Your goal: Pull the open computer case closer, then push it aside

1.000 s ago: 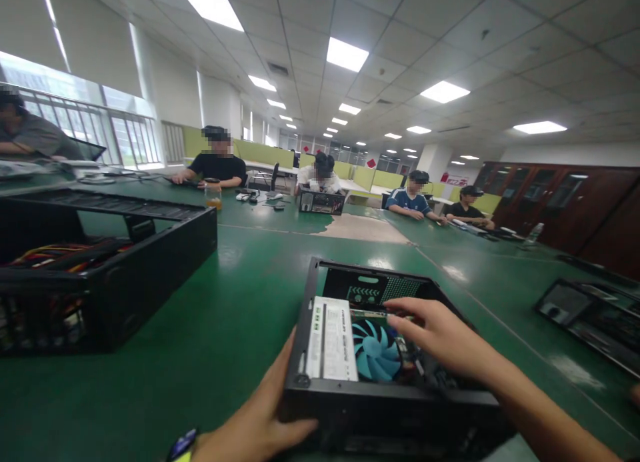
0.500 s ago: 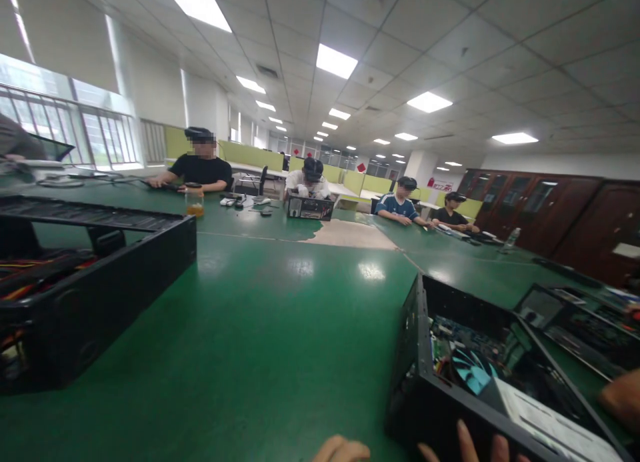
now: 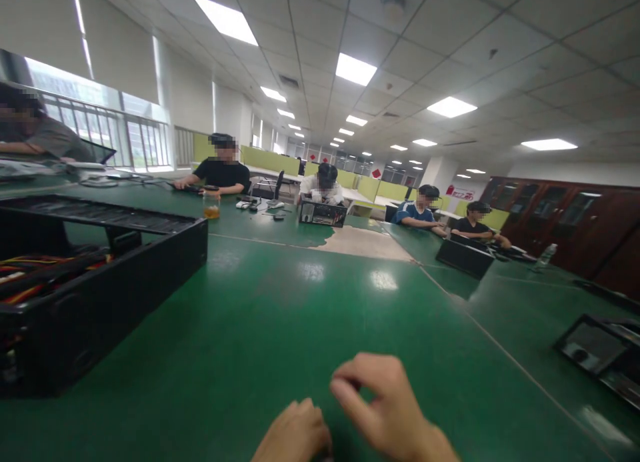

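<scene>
Left hand (image 3: 295, 437) and right hand (image 3: 387, 409) are low over the green table (image 3: 280, 315), fingers loosely curled, contents can't tell; the open black computer case (image 3: 107, 282), well left, looks heavy and rigid, so grip its side walls, not the cables.

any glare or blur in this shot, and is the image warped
Head view: ceiling panels glare as pale patches on the green table; left hand and right hand are motion-blurred at the bottom edge; wide-angle distortion bends the black computer case and ceiling lines.

Green table (image 3: 280, 329) — open computer case (image 3: 90, 295).
</scene>
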Motion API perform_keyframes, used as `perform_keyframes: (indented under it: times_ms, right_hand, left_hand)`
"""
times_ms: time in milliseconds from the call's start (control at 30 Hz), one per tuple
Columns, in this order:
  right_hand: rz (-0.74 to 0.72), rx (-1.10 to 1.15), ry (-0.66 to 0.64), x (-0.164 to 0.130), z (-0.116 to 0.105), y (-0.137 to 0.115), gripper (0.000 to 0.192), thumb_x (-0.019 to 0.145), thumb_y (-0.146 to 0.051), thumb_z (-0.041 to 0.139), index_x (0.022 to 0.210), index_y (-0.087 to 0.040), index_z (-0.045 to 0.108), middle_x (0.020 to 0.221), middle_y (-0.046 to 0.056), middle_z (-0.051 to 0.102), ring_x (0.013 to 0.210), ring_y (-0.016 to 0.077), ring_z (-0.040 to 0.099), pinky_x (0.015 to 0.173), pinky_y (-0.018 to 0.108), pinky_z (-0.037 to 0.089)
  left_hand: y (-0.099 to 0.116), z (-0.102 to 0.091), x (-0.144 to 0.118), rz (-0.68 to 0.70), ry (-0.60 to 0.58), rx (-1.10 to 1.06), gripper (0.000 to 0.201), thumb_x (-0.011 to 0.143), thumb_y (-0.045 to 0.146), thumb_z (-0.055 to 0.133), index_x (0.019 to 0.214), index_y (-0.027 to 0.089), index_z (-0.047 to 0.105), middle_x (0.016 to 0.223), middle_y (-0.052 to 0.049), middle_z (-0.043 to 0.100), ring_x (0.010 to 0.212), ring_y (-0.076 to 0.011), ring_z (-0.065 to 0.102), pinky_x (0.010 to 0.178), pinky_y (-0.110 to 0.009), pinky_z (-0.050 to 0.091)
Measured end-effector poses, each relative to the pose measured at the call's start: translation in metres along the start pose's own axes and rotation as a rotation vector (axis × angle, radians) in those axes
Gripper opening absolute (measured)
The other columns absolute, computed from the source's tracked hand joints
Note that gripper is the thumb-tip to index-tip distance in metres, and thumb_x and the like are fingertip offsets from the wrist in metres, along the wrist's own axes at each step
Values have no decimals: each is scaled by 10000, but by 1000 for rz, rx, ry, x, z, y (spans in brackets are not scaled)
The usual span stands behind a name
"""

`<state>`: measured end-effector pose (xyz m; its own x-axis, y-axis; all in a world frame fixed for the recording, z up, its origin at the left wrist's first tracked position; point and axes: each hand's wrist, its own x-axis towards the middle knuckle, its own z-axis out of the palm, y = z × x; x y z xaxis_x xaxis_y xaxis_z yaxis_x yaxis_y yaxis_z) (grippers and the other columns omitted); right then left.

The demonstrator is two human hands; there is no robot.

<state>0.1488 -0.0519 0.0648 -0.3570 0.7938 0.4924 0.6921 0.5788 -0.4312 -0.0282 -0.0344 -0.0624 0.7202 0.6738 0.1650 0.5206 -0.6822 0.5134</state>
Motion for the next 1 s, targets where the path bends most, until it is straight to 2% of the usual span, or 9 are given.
perform_keyframes:
  times_ms: [67,133,200,267,367,500,667,900,1000]
  right_hand:
    - [-19,137,113,-25,52,-26,338,832,-364,556,540,-204,614,474,-22,555,454,91,494,492,224,345]
    - [82,252,216,-37,79,-23,447,813,-383,571,422,-177,507,385,-39,418,397,67,389,454,226,279]
    - [302,422,259,-36,87,-1,486,804,-435,589,414,-165,483,393,-46,367,413,59,354,453,221,261]
    - [581,752,283,-24,87,28,474,767,-493,633,458,-163,488,392,-67,327,391,47,298,413,210,208]
    - [827,1242,293,-5,91,65,466,654,-553,708,531,-188,447,370,-125,230,337,27,152,367,198,81]
    - [794,1437,339,2,104,83,502,613,-626,677,582,-219,385,389,-146,183,351,36,94,359,193,98]
    - [654,1746,460,-5,98,85,410,738,-491,625,581,-212,370,418,-127,206,363,45,86,369,198,106]
    - [641,1787,489,-7,97,85,365,780,-487,592,598,-205,448,452,-111,218,387,57,100,385,207,124]
    - [660,1874,448,-6,100,80,347,789,-527,570,662,-207,527,489,-92,304,399,64,218,406,205,191]
  left_hand:
    - [-5,-16,6,-165,4,89,185,817,336,512,754,219,641,801,-51,669,732,-206,569,606,-294,352]
    - [-12,-31,15,-281,45,110,254,831,353,493,657,196,590,681,-21,635,640,-170,538,554,-272,283]
    - [-22,-41,24,-333,118,96,324,850,389,472,612,182,548,611,1,588,599,-145,507,537,-260,247]
    - [-32,-44,31,-344,157,91,369,869,410,442,601,173,530,591,7,565,587,-134,493,533,-252,242]
    - [-37,-41,33,-285,114,131,361,846,437,488,600,179,545,603,12,585,598,-136,513,532,-251,230]
    - [-17,-33,24,-136,11,207,410,743,593,601,608,207,585,581,15,610,570,-158,533,509,-265,192]
    - [25,-10,29,55,-57,241,535,687,740,576,599,214,615,541,-18,604,522,-182,538,488,-283,178]
    - [33,5,44,28,-17,167,564,642,767,598,590,206,628,543,-14,618,495,-161,515,479,-277,186]
    - [30,3,43,-7,3,127,615,646,807,545,581,202,633,548,-13,629,500,-153,511,477,-274,201]
